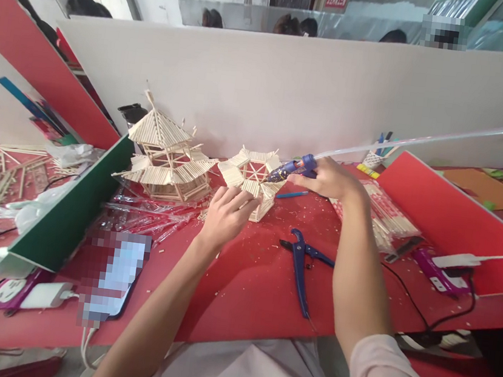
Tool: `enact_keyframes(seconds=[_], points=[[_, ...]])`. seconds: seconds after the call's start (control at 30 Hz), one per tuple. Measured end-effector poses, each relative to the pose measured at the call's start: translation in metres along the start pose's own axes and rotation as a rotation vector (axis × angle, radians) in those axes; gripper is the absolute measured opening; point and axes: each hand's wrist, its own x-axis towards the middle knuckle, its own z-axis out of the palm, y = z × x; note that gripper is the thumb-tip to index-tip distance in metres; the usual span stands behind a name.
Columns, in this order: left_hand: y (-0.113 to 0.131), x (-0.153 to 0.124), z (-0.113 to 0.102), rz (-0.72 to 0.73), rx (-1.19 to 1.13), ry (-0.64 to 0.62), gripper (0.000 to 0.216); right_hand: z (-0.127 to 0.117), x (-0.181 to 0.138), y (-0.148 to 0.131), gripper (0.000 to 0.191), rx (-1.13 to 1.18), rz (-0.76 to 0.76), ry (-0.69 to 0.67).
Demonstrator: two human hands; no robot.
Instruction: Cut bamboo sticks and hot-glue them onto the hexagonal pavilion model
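Observation:
My left hand (226, 215) is closed on the near side of a small wooden-stick roof model (253, 176) standing on the red table (244, 285). My right hand (329, 180) grips a blue glue gun (293, 168) with a long clear glue stick (427, 140) running out behind it to the right. The gun's nozzle points left and touches the top right of the model. A larger stick pavilion (168, 154) stands just left of the small model.
Blue pliers (302, 262) lie near my right forearm. A bag of sticks (385, 220) and a purple device (440, 276) with a white plug are at right. A phone (115, 276), charger and green board (74, 209) are at left. A white partition rises behind.

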Motion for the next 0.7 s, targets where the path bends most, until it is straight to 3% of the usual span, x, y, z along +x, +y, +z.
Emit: enact_keyframes(seconds=[0.7], points=[[-0.0002, -0.0034, 0.006, -0.02, 0.004, -0.1, 0.015, 0.0001, 0.0007, 0.0012, 0.033, 0.022, -0.023, 0.001]])
